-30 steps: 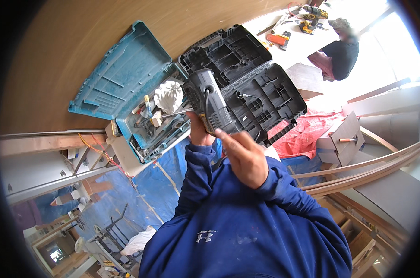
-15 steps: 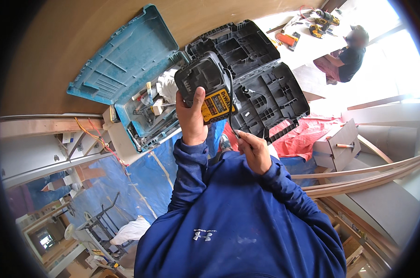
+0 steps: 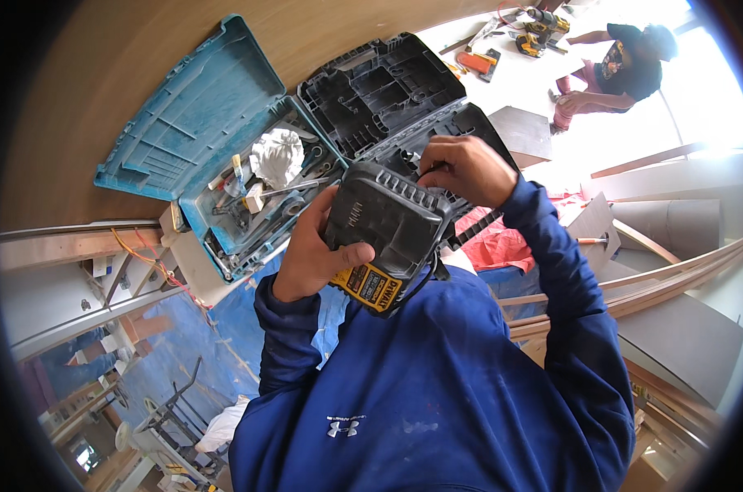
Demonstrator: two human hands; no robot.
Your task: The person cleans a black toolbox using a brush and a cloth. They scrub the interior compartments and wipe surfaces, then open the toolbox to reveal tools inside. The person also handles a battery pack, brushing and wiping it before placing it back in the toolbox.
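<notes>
A black battery charger (image 3: 388, 209) with a yellow label is gripped at its left side by my left hand (image 3: 310, 254), the thumb across its near edge. The charger is tilted in front of my chest. Its black power cord (image 3: 420, 284) runs along the right and near side. My right hand (image 3: 472, 168) is closed at the charger's far right corner, pinching the cord; its fingertips are partly hidden. Behind the charger lies an open black tool case (image 3: 379, 90) with a moulded interior, its near half partly covered by my right hand and the charger.
An open teal toolbox (image 3: 193, 115) at the left holds wrenches, a brush and a white cloth (image 3: 276, 157). A person (image 3: 629, 70) sits at the far right near a drill (image 3: 543, 33). Long wooden strips (image 3: 674, 279) stretch along the right; blue sheeting (image 3: 224, 328) covers the floor.
The charger has come lower and closer to my body, and has turned. My right hand has moved up and right, from below the charger to its far corner. The seated person has shifted.
</notes>
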